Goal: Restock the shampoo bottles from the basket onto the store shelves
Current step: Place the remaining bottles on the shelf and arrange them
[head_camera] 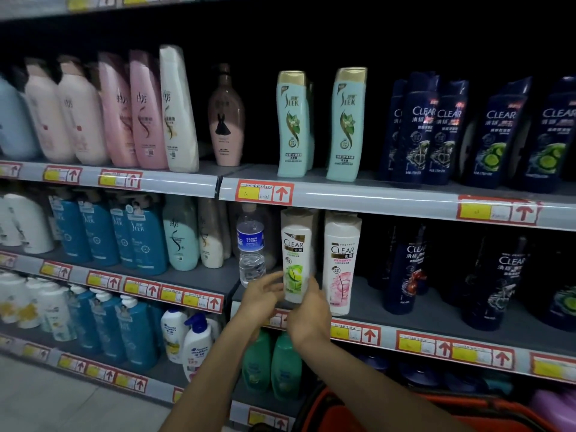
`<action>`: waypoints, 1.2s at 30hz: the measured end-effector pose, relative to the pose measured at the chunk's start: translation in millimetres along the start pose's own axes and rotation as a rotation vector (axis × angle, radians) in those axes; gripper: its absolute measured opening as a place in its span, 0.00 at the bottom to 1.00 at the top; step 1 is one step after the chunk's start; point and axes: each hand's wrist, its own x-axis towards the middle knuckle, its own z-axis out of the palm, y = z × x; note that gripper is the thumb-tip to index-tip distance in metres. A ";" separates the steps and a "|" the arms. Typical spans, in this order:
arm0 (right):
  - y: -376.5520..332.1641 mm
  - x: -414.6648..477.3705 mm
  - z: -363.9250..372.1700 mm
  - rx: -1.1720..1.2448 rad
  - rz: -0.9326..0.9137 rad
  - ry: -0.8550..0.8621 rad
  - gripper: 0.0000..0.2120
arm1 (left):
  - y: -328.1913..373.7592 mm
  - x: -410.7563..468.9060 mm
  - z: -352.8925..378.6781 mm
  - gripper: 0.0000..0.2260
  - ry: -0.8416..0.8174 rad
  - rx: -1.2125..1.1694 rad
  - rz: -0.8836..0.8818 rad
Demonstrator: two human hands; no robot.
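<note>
Shampoo bottle [294,254]: upright at the front edge of the middle shelf [364,302].
Water bottle [251,244]: just left of it.
Second shampoo bottle [341,263]: just right.
Basket [336,406]: below, before the shelves.

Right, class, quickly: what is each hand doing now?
Left hand: open, relaxed beside the white green-labelled plastic shampoo bottle.
Right hand: grips that bottle's base.

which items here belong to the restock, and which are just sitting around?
Job: green-label CLEAR bottle, gripped by right hand; left hand beside it; shelf; orange basket.
Idle: water bottle; pink-label CLEAR bottle; teal SLEK bottles.
</note>
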 end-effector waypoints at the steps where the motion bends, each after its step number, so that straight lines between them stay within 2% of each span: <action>1: 1.1 -2.6 -8.4 -0.014 -0.009 -0.023 0.31 | 2.0 -5.5 -0.3 0.21 0.014 0.046 -0.001; 6: 5.2 -16.6 -83.7 -0.097 -0.086 -0.180 0.24 | 23.3 -36.8 11.6 0.24 -0.002 0.244 0.025; 12: 21.0 -29.8 -184.7 -0.271 -0.163 -0.296 0.35 | 48.9 -82.8 48.6 0.25 0.006 0.409 0.081; 15: 38.6 -38.3 -226.3 -0.312 -0.183 -0.341 0.40 | 49.8 -100.9 63.3 0.30 0.013 0.485 0.074; 21: 82.5 -58.8 -271.4 -0.209 -0.226 -0.330 0.42 | 54.8 -101.0 102.0 0.37 0.146 0.628 0.078; 23: 100.2 -64.8 -277.3 -0.158 -0.240 -0.316 0.40 | 57.9 -94.7 119.3 0.38 0.191 0.609 0.094; 27: 125.8 -63.8 -287.2 -0.206 -0.265 -0.354 0.37 | 54.6 -57.5 140.9 0.36 0.274 0.513 0.074; 33: 137.0 -59.1 -297.4 -0.191 -0.260 -0.324 0.33 | 57.2 -23.0 171.3 0.26 0.448 0.340 -0.015; 36: 141.4 -60.0 -293.5 -0.213 -0.284 -0.308 0.29 | 59.3 -18.9 172.1 0.22 0.512 0.293 0.003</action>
